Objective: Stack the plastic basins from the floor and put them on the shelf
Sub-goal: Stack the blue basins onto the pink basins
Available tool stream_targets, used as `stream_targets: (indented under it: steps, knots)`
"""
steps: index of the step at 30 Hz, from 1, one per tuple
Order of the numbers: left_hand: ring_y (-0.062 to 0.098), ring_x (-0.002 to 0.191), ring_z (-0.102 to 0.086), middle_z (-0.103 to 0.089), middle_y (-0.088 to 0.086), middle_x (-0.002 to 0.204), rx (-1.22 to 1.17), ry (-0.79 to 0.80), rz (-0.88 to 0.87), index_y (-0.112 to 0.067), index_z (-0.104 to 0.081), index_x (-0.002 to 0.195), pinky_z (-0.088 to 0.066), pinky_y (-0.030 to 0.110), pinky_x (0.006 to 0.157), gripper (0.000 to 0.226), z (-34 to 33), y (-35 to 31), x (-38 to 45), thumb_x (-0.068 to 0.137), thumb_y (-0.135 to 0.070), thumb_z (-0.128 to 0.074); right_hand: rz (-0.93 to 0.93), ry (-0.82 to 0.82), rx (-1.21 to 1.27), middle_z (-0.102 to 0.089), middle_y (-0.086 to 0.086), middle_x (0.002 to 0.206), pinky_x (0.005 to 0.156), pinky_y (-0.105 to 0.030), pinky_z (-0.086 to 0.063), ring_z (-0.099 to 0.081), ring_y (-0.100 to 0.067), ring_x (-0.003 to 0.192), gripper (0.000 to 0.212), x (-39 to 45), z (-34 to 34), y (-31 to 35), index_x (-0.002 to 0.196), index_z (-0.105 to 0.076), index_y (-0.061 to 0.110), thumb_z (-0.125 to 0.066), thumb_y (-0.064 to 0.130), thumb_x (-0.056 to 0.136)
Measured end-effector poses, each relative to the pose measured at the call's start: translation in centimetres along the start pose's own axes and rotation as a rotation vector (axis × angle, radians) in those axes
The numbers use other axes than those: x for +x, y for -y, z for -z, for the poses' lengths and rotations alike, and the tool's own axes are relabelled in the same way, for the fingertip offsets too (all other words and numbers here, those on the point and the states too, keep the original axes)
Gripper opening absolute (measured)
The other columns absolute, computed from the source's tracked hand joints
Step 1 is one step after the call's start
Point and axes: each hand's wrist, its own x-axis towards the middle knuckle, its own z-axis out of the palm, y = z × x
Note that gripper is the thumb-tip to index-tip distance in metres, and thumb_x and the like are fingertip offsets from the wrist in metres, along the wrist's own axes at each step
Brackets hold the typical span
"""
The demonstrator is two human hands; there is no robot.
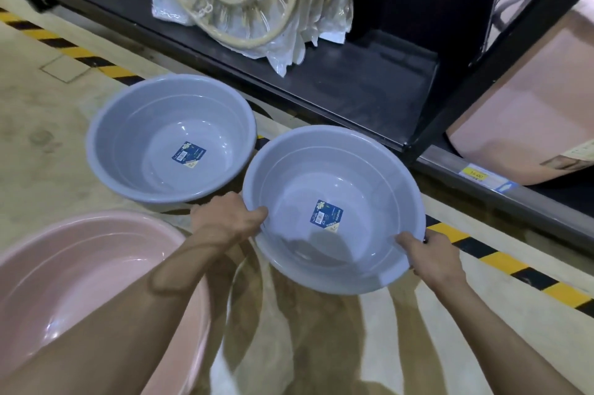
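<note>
While we hold it by its rim, the round grey-blue plastic basin [334,211] sits tilted between our two hands, apparently lifted clear of the floor, though its underside is hidden.

Left hand [225,221]: closed on the basin's near-left rim, thumb over the lip, fingers under it and out of view.

Right hand [430,256]: closed on the near-right rim, thumb inside the lip, fingers curled beneath.

Handling, as we judge it: thin-walled moulded plastic, light, fairly stiff yet liable to flex at the rim; glossy inside, so somewhat slippery. The rolled lip is the natural hold, one hand at each side. It should not break easily.

Just beyond our left hand: a second round grey-blue plastic basin [170,140] on the floor, upright, bearing the same blue label; the likely nesting mate.

Beneath our left forearm: a large round pink plastic basin [64,272], also on the floor.

Beyond both hands: a low black metal shelf [369,86] with a bare stretch, beside bagged cream plastic hangers [257,9]. A yellow-and-black striped floor tape [501,259] runs along its foot.
</note>
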Motion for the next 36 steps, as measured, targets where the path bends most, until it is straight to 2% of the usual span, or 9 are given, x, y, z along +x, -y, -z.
stream_targets:
  steps: [6,10,13,17,20,23,27,31,36]
  knots:
    - [0.016,0.062,-0.048,-0.058,0.000,0.069,-0.082,-0.120,0.034,-0.021,-0.059,0.064,-0.038,0.039,0.079,0.040,6.0,-0.2,-1.5,0.074,-0.058,-0.047,0.078,-0.018,0.050,-0.074,-0.004,0.076,0.077,-0.054,-0.061,-0.070,-0.029,0.076,0.024,-1.1,3.3,5.1,0.077,-0.071,0.021,-0.063,0.044,0.076]
    - [0.026,0.069,-0.061,-0.067,0.005,0.072,-0.188,-0.186,0.063,-0.019,-0.063,0.063,-0.051,0.040,0.079,0.040,10.9,1.1,-2.4,0.078,-0.054,-0.053,0.171,-0.019,0.120,-0.073,-0.007,0.076,0.079,-0.053,-0.060,-0.069,-0.035,0.080,0.025,-2.0,5.4,10.7,0.072,-0.070,0.017,-0.064,0.041,0.072]
    - [0.027,0.067,-0.065,-0.069,0.006,0.068,-0.272,-0.232,0.076,-0.017,-0.068,0.058,-0.055,0.038,0.068,0.044,14.5,3.3,-2.7,0.082,-0.052,-0.055,0.273,-0.008,0.143,-0.067,-0.009,0.070,0.073,-0.048,-0.054,-0.064,-0.038,0.075,0.026,-2.9,5.4,15.6,0.062,-0.060,0.015,-0.064,0.037,0.076]
    - [0.027,0.065,-0.063,-0.067,0.007,0.067,-0.344,-0.292,0.149,-0.013,-0.070,0.061,-0.051,0.037,0.060,0.048,17.7,7.6,-3.4,0.066,-0.056,-0.050,0.352,0.034,0.160,-0.062,-0.006,0.066,0.063,-0.038,-0.043,-0.054,-0.031,0.067,0.027,-3.6,3.1,21.1,0.060,-0.054,0.016,-0.063,0.037,0.074]
    - [0.026,0.055,-0.055,-0.059,0.005,0.058,-0.403,-0.338,0.177,-0.013,-0.061,0.053,-0.042,0.033,0.053,0.045,18.3,12.0,-3.1,0.065,-0.055,-0.050,0.431,0.082,0.165,-0.060,-0.006,0.067,0.065,-0.039,-0.041,-0.053,-0.031,0.068,0.027,-4.0,-0.3,24.7,0.057,-0.051,0.018,-0.062,0.038,0.072]
    - [0.025,0.053,-0.054,-0.058,0.005,0.057,-0.394,-0.351,0.226,-0.009,-0.062,0.057,-0.042,0.033,0.052,0.048,17.9,16.0,-2.2,0.066,-0.055,-0.050,0.467,0.119,0.122,-0.062,-0.007,0.074,0.069,-0.040,-0.041,-0.054,-0.033,0.075,0.025,-3.8,-4.1,27.6,0.059,-0.053,0.020,-0.064,0.038,0.072]
    - [0.024,0.054,-0.056,-0.060,0.004,0.059,-0.371,-0.349,0.310,-0.014,-0.060,0.057,-0.037,0.030,0.050,0.044,16.2,20.1,-0.1,0.068,-0.055,-0.052,0.490,0.135,0.037,-0.065,-0.003,0.073,0.064,-0.037,-0.042,-0.060,-0.032,0.077,0.025,-2.6,-9.2,29.6,0.065,-0.062,0.017,-0.064,0.041,0.072]
    - [0.025,0.060,-0.060,-0.064,0.006,0.067,-0.331,-0.312,0.375,-0.016,-0.064,0.061,-0.039,0.031,0.052,0.041,14.0,22.5,2.6,0.073,-0.054,-0.054,0.489,0.147,-0.053,-0.071,-0.004,0.079,0.071,-0.039,-0.052,-0.065,-0.031,0.080,0.031,-0.7,-13.5,30.3,0.075,-0.070,0.017,-0.061,0.047,0.072]
    - [0.021,0.059,-0.057,-0.062,0.003,0.065,-0.311,-0.297,0.395,-0.018,-0.067,0.061,-0.035,0.029,0.050,0.041,12.6,23.0,5.6,0.077,-0.054,-0.056,0.482,0.091,-0.151,-0.064,-0.002,0.081,0.068,-0.036,-0.043,-0.061,-0.034,0.082,0.030,1.8,-16.2,30.0,0.075,-0.064,0.021,-0.058,0.051,0.074]
